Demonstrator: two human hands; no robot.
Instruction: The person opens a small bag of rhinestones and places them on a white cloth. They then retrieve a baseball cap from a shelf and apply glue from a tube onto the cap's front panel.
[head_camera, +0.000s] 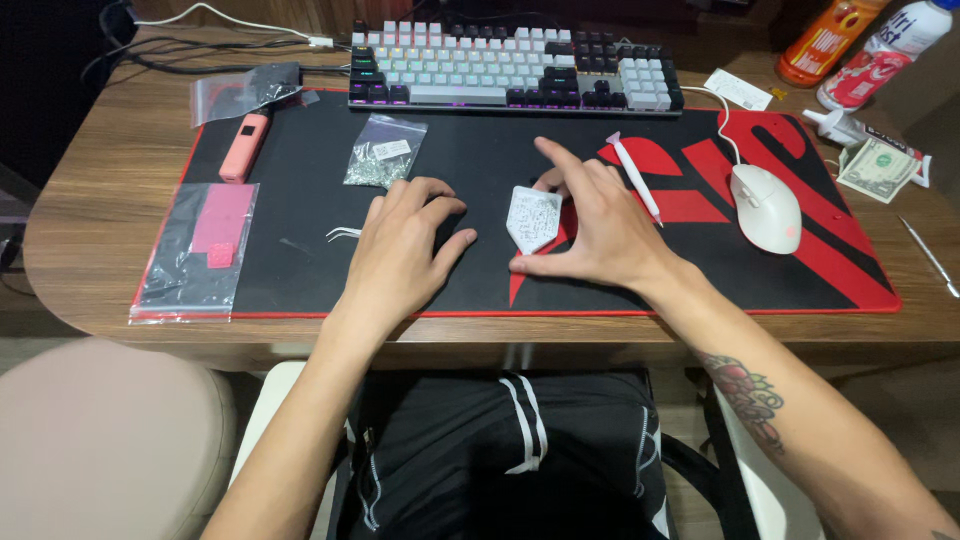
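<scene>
Surface: wooden desk (90, 215) with rounded front edge, covered mid-span by a black and red desk mat (480, 160); a pale padded seat (105, 435) stands low left.
Left zone: clear zip bag (195, 250) holding a pink flat piece lies on the mat's left edge; pink handheld tool (245, 146) lies above it; a second clear bag (243, 92) lies on the wood behind.
Parts bag: small clear bag (385, 150) containing small metal pieces, on the mat just beyond the left hand.
Tweezers: metal tweezers (343, 233), just left of the left hand.
Left hand (400, 250): palm down on the mat, fingers loosely curled, holding nothing.
White piece (533, 218): small flat pentagonal part, lying on the mat between both hands.
Right hand (600, 225): open, fingers spread; thumb and fingertips touch the white piece's edges, not lifting it.
Rear: black and white keyboard (515, 68) along the mat's back edge.
Right zone: white pen-shaped tool (635, 175) beside the right hand; white mouse (765, 207); banknote (878, 168); two bottles (865, 45) at the far corner.
</scene>
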